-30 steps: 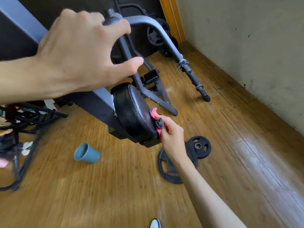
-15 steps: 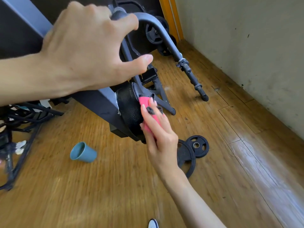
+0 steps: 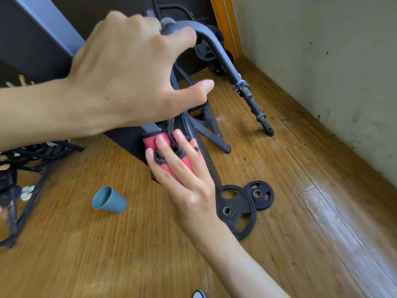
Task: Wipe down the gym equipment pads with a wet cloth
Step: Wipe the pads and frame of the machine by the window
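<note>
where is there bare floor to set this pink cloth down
Bare wooden floor lies nearer than the tipped blue cup, and between the black round weight plates and the pale wall. Crowded: the black metal frame at far left, the grey steel legs behind.

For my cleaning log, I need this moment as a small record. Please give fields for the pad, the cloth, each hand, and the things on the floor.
black pad: mostly hidden by hand and cloth
pink cloth: spread against the black pad
right hand: straight fingers press the pink cloth onto the pad
left hand: grip closed round the curved grey bar
blue cup: lying on its side on the wooden floor
weight plates: two, black, on the floor beside the right hand
</note>
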`<state>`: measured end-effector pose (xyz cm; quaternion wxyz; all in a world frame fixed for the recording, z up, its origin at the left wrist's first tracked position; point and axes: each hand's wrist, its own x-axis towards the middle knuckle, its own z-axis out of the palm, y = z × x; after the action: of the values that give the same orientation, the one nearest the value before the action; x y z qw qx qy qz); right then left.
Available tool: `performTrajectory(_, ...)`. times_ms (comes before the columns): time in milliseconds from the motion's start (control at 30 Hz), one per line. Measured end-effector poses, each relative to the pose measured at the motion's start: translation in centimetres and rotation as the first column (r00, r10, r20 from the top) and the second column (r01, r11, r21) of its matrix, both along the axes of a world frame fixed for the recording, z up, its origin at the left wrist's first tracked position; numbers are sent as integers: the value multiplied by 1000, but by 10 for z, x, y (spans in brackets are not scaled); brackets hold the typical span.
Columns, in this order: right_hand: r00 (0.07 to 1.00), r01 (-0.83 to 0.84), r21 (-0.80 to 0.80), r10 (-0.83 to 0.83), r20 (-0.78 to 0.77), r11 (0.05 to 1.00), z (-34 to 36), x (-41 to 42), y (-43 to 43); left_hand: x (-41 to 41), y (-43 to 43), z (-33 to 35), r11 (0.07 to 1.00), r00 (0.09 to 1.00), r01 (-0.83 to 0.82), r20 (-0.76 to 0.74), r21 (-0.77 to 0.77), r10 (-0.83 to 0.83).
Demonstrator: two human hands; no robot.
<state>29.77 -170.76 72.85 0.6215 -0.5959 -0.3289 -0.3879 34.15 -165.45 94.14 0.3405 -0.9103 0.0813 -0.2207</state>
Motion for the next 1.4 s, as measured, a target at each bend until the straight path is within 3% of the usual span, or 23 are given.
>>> performTrajectory(100,997,63,-104,-58,53,993,-47,-2,-2,-3,-3,1,1000,1000,-11,-5,-7,11)
performTrajectory(233,986,39,-194,-69,-153,980,-113,-27,-22,-2,-4,4,1000,999,-18,-27,-19,18)
performTrajectory(333,949,88,-22,-90,-301,996,-102,-15,-35,-1,-3,3,1000,999,-27,-21,2,27)
performTrajectory(433,930,-76,193,139,-341,978,-30,25,-40,-2,-5,2,1000,999,-23,-32,-2,23)
performTrajectory(500,908,-285,117,307,-284,951,7,52,-35,-4,-7,2,1000,999,-22,-30,-3,22)
performTrajectory(567,820,-478,34,460,-342,878,25,71,-25,-6,-8,3,1000,999,-20,-34,-7,20)
performTrajectory(633,716,-564,87,539,-444,821,28,80,-19,-6,-8,3,999,999,-24,-45,-23,23)
performTrajectory(767,617,-545,153,518,-592,824,24,95,-8,-5,-2,4,999,998,-41,-39,-19,41)
performTrajectory(1000,452,-547,49,344,-823,836,-41,118,4,-8,-8,3,999,999,-32,-42,-31,30)
performTrajectory(1100,375,-570,220,488,-788,792,-26,118,6,-5,-10,4,998,999,-29,-40,-49,27)
performTrajectory(1167,371,-576,332,600,-708,747,-3,117,5,-6,-11,3,998,999,-29,-47,-56,26)
performTrajectory(1233,439,-596,356,663,-606,720,20,117,2,-5,-11,3,998,999,-31,-44,-51,29)
performTrajectory(1333,571,-653,217,660,-488,725,41,114,-5,-6,-10,3,999,999,-25,-47,-38,23)
performTrajectory(1400,593,-662,159,641,-488,733,44,109,-7,-5,-8,3,999,998,-28,-55,-29,26)
